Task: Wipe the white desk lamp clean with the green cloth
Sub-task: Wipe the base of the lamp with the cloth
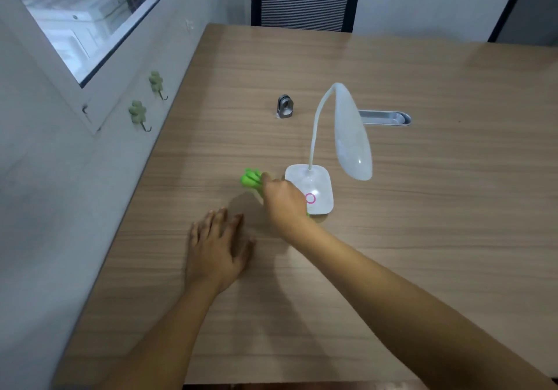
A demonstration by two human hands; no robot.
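Note:
The white desk lamp (320,182) stands mid-table on a square base with a pink ring, a thin curved neck and a long drooping head. Just left of the base is the bright green cloth (250,178), bunched up and blurred. My right hand (283,200) is closed around the cloth, partly covering it and the base's left edge. My left hand (217,247) lies flat on the wooden table (422,223) with fingers spread, holding nothing, nearer to me and left of the lamp.
A small grey metal holder (285,106) stands behind the lamp. A silver cable slot (385,117) is set into the table behind the lamp head. The wall with two green hooks (139,113) and a window runs along the left. Two chairs stand at the far edge.

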